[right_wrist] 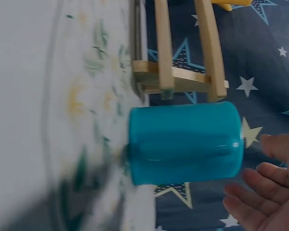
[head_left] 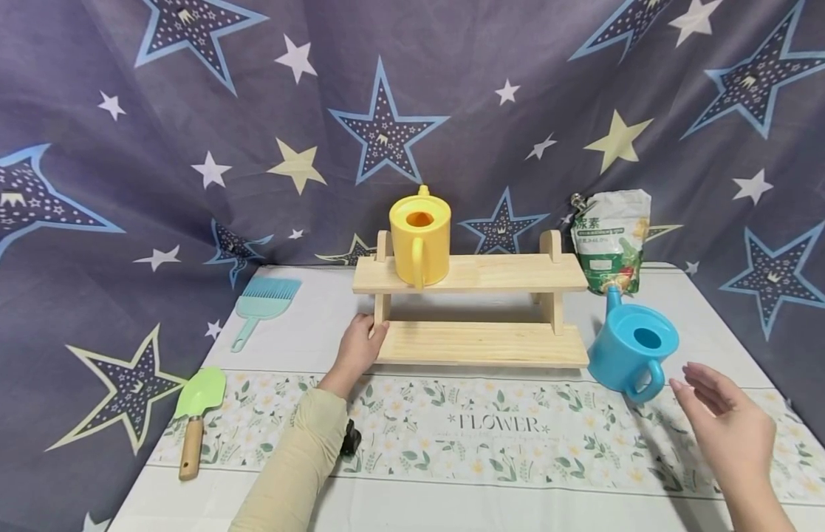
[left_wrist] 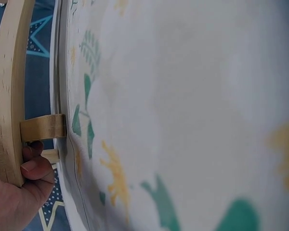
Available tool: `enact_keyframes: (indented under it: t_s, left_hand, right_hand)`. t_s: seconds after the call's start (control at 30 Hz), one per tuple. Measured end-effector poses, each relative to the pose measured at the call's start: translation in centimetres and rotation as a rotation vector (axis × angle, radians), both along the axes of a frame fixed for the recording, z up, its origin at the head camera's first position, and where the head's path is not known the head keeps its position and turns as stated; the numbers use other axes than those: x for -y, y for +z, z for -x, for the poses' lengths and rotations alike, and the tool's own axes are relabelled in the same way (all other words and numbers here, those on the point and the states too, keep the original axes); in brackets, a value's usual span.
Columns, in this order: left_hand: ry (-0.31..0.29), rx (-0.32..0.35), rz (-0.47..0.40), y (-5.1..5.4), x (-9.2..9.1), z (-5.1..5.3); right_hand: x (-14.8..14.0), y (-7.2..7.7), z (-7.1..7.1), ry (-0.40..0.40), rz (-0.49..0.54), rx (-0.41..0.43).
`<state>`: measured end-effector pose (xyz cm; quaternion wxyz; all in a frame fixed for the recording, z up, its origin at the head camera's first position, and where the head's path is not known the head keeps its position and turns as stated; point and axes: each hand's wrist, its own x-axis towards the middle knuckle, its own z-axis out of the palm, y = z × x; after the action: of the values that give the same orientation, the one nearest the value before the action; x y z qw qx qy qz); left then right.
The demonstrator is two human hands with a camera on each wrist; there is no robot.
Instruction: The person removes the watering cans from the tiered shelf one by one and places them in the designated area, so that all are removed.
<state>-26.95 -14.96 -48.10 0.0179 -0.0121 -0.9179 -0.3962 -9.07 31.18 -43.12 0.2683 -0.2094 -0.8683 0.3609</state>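
My left hand (head_left: 360, 347) grips the left end of the lower board of a two-tier wooden shelf (head_left: 485, 344); in the left wrist view its fingers curl round the board's end (left_wrist: 9, 96). A yellow watering can (head_left: 422, 236) stands on the upper board towards the left. Right of the shelf, a blue watering can (head_left: 628, 347) stands with its handle towards my right hand (head_left: 731, 421). That hand is relaxed and holds nothing, a small gap from the handle. In the right wrist view the blue can (right_wrist: 185, 143) is left of the hand (right_wrist: 269, 192).
A teal brush (head_left: 262, 299) and a green trowel with a wooden handle (head_left: 193, 443) lie at the left. Behind the blue can stands a white and green bag (head_left: 611, 240). A small black object (head_left: 350, 439) is beside my left sleeve. A star-patterned curtain (head_left: 452, 44) hangs behind.
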Motion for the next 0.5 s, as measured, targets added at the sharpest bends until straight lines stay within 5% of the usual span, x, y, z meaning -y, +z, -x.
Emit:
enact_keyframes:
  t_s: [0.27, 0.5]
  left_hand:
    - [0.002, 0.007, 0.010, 0.1, 0.0, 0.1]
    - [-0.007, 0.027, 0.025, 0.2, 0.0, 0.0]
  right_hand:
    - [0.4, 1.6, 0.1, 0.028, -0.098, -0.160]
    - [1.4, 3.0, 0.7, 0.090, -0.068, -0.242]
